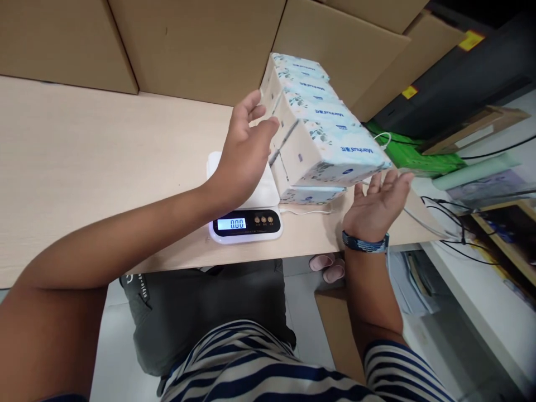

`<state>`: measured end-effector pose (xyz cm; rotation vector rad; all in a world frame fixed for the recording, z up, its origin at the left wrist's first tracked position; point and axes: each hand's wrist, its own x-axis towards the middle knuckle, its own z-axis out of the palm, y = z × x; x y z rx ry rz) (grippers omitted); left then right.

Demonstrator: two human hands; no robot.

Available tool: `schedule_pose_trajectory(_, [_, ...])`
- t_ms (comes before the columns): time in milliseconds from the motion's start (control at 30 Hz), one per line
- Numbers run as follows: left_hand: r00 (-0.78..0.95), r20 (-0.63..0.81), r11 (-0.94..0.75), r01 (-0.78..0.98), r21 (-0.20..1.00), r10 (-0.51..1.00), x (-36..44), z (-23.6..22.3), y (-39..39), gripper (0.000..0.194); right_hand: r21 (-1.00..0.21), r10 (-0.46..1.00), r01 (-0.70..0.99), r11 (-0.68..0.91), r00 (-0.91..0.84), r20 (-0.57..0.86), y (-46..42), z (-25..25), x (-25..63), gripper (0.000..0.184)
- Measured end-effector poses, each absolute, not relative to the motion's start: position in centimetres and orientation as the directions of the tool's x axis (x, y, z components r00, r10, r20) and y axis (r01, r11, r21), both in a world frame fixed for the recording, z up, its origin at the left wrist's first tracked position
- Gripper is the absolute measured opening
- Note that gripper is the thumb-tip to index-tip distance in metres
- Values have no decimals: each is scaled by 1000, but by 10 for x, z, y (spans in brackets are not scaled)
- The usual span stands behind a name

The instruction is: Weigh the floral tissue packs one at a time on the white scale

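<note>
Several soft packs of tissues point(330, 139), white and pale blue with leaf prints, stand stacked in two layers in a row on the table. My left hand point(248, 148) is beside their left side, thumb and fingers apart; whether the fingertips touch the packs I cannot tell. Palm up, my right hand point(374, 204) is open below the front right corner of the nearest upper pack, with nothing in it. Under my left forearm and hand sits a white digital scale point(274, 226), its lit display reading 0.00, its plate partly hidden and bearing nothing visible.
Large cardboard boxes point(201, 44) line the back of the pale wooden table point(84, 162). To the right are a green package point(404, 153), loose cables point(460, 223) and a white shelf. Pink slippers point(330, 268) and a cardboard box point(339, 324) lie below the table edge.
</note>
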<state>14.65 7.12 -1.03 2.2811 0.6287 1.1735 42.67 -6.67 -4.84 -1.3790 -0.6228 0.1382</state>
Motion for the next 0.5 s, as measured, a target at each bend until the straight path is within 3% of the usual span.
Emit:
schedule_pose_trajectory(100, [509,486,-584,41,811,710,150,-26,83,58,-960,418,170,225,873,252,-67,-47,430,86])
schedule_pose_trajectory(167, [516,325,-379,-2,925,792,153,-15,79,61,-963,406,114,244,890,208,-69,-44,429,83])
schedule_pose_trajectory(300, [362,16,-9,-21,1000,932,151,33,63,78,-952,455,-92,293,889,54,-74,-31,429,71])
schedule_pose_trajectory(400, [261,3,5,-29,1000,965,146,47,58,90,-934,484,-207,291,874,-43,-75,-19,439,64])
schedule_pose_trajectory(500, [272,50,-49,-10,999,961,153,30,51,89,-951,490,-132,281,871,24,-68,-12,447,67])
